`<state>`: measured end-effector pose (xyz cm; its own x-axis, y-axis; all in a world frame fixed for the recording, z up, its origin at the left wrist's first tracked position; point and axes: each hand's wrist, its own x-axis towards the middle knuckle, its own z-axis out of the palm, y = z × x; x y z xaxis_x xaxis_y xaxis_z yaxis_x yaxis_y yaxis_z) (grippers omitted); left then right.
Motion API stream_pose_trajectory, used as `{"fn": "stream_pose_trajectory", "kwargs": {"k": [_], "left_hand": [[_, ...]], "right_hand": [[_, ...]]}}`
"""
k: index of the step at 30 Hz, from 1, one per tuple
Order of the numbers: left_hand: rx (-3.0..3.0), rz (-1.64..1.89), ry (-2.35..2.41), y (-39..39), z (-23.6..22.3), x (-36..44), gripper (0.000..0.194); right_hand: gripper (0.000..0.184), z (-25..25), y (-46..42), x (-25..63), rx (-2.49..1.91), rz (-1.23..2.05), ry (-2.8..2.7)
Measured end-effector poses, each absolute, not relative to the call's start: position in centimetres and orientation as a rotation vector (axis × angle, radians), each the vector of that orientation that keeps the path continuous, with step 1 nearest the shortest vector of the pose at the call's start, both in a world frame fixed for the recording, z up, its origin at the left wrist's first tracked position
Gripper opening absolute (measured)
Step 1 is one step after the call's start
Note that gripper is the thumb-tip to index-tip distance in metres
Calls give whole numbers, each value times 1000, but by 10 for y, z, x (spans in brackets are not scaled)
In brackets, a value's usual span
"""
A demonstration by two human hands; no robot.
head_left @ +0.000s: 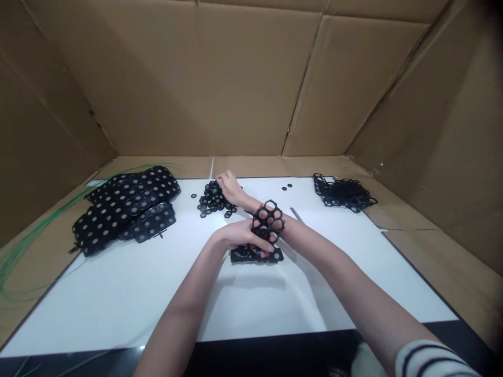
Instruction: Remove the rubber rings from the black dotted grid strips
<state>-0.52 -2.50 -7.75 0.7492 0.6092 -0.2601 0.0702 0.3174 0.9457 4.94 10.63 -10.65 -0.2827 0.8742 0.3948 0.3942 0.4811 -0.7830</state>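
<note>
My left hand [245,236] is closed around a black lattice of open rings [269,214], which sticks up beyond the fingers. Directly under that hand lies a black dotted strip [257,255], partly covered by the palm and fingers. Crossing over to the far side, my right hand [231,188] rests at the edge of a pile of small black round pieces [212,198]. Its fingers are curled together, and whatever is between them is hidden.
A large stack of black dotted sheets [126,204] lies at the left. Black ring lattices [343,193] are heaped at the back right. Two loose discs [286,187] and a thin tool [294,213] lie between. Green strands [35,235] trail left; cardboard walls [236,78] surround the white table [157,314].
</note>
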Motion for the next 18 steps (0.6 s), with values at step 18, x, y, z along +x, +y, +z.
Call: {"fn": "stream_pose_trajectory", "kwargs": {"k": [18], "left_hand": [[1198, 386, 694, -13, -89, -13, 33]], "right_hand": [[38, -94, 94, 45, -793, 5, -2571]]}}
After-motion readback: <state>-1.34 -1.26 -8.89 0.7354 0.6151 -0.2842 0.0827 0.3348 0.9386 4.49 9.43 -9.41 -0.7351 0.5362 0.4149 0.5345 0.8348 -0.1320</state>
